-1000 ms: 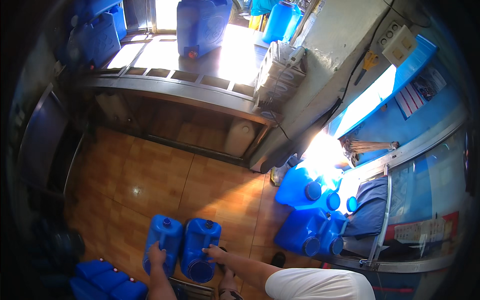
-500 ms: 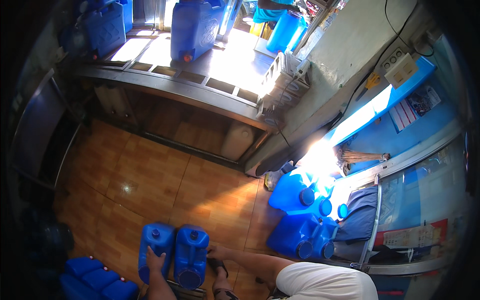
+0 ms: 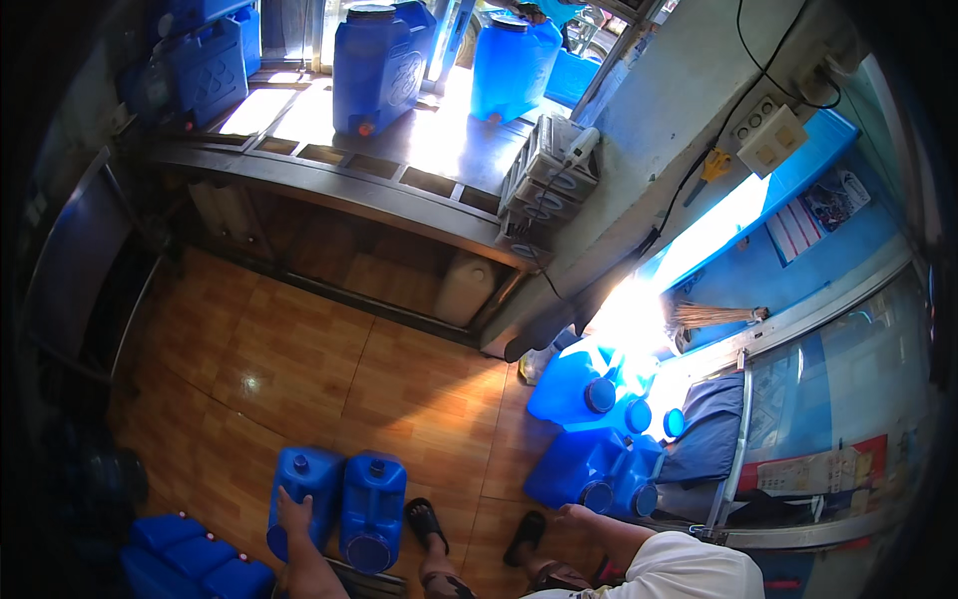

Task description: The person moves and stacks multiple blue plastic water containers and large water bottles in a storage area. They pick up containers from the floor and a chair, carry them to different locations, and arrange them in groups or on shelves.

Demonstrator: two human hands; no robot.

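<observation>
At the lower left two blue water jugs stand side by side. My left hand [image 3: 294,512] is closed on the handle of the left water jug [image 3: 291,464]. The right water jug [image 3: 371,504], with a large round cap low on its near side, stands beside it with no hand on it. My right hand [image 3: 571,513] is out to the right, past my sandalled feet, close to the blue jugs [image 3: 569,464] grouped by the glass door. Its fingers are too small and bunched to make out.
A metal counter [image 3: 349,172] runs across the back. On it stand a dark blue jug [image 3: 371,75] and a brighter jug [image 3: 511,65], with another person's hand [image 3: 529,12] at its top. Several blue containers [image 3: 200,549] sit at lower left. A broom [image 3: 714,315] leans right.
My right hand has left the side of the right jug and swung to the right. Across the counter, the bright blue jug has moved left onto the countertop, upright.
</observation>
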